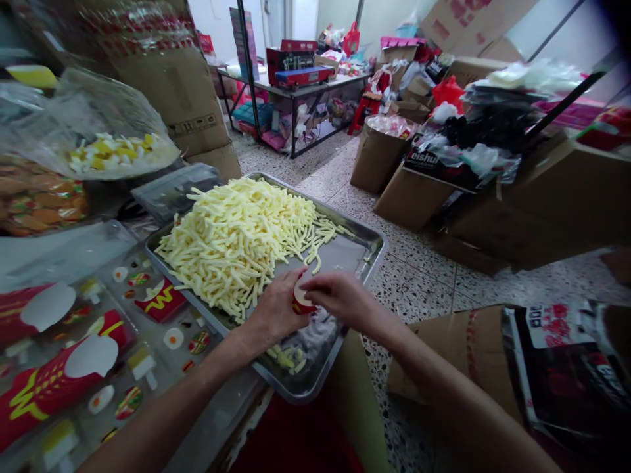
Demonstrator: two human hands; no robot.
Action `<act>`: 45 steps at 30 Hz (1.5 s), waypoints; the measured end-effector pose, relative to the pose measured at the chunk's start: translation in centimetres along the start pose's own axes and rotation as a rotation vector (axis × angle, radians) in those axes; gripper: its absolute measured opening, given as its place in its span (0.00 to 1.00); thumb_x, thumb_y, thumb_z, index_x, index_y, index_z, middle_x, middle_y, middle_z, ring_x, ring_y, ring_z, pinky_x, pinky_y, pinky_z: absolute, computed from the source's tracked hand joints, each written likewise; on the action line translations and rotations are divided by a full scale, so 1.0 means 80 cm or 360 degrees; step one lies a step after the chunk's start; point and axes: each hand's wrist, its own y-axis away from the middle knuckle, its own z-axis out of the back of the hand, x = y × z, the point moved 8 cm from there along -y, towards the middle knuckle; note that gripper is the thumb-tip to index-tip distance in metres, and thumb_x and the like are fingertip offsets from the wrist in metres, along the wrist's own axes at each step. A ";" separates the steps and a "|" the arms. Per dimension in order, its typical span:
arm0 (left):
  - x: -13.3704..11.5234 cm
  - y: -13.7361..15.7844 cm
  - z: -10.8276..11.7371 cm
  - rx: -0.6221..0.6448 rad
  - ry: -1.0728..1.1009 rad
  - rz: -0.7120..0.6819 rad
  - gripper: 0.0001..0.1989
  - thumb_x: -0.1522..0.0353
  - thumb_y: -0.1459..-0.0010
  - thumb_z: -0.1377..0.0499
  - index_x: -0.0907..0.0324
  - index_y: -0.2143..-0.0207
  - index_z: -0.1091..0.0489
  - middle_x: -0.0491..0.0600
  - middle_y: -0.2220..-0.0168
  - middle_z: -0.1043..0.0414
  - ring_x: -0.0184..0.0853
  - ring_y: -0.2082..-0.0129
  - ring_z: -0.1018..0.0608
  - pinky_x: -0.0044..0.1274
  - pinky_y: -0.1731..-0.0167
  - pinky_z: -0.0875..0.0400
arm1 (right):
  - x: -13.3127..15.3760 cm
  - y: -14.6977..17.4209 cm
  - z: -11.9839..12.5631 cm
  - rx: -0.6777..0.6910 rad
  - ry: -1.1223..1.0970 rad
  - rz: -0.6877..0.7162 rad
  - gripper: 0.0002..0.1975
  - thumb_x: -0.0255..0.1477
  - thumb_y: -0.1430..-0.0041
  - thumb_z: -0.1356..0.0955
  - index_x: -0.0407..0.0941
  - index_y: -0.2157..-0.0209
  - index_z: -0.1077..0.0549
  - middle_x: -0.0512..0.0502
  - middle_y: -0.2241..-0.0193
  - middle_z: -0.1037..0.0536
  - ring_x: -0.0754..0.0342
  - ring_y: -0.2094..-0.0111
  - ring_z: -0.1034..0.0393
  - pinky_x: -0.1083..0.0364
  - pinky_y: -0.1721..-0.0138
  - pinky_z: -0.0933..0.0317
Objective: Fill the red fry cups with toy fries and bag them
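Fingers (292,275) hold red carton (302,298) (over metal tray (377,252)).

At twelve o'clock you face a pale-topped, black-metal-framed rectangular table (315,91) before a plain pale wall (330,16). Grey, dark-speckled floor tiles (414,276) spread at your two o'clock; tall brown cardboard cartons (158,85) stand at eleven. Your light is cool.
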 end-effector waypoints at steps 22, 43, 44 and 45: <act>0.020 0.009 0.033 0.0106 -0.0262 0.0338 0.45 0.68 0.56 0.33 0.64 0.35 0.42 0.58 0.39 0.33 0.46 0.41 0.28 0.34 0.39 0.34 | -0.050 -0.119 0.006 0.0486 0.1239 -0.0124 0.06 0.27 0.55 0.26 0.42 0.72 0.20 0.41 0.73 0.21 0.51 0.69 0.30 0.53 0.68 0.41; -0.010 0.004 0.010 -0.0108 -0.0023 0.0382 0.27 0.70 0.60 0.31 0.58 0.53 0.29 0.50 0.57 0.24 0.43 0.57 0.22 0.31 0.58 0.26 | 0.028 -0.030 -0.019 0.0200 0.0902 -0.0226 0.05 0.19 0.53 0.31 0.39 0.76 0.21 0.42 0.77 0.23 0.56 0.75 0.34 0.56 0.74 0.49; -0.008 0.001 0.011 -0.0122 0.0010 0.0339 0.28 0.71 0.60 0.31 0.59 0.53 0.29 0.50 0.57 0.23 0.42 0.57 0.22 0.31 0.57 0.26 | 0.036 -0.035 -0.026 0.0335 0.0969 -0.0155 0.07 0.17 0.52 0.31 0.39 0.75 0.20 0.42 0.76 0.22 0.56 0.74 0.34 0.56 0.73 0.49; -0.006 -0.002 0.015 -0.0154 0.0009 0.0289 0.29 0.71 0.61 0.31 0.60 0.53 0.29 0.50 0.56 0.23 0.43 0.56 0.22 0.31 0.56 0.26 | 0.042 -0.039 -0.030 0.0427 0.0961 -0.0097 0.09 0.16 0.52 0.32 0.39 0.73 0.20 0.43 0.74 0.21 0.56 0.74 0.34 0.56 0.73 0.48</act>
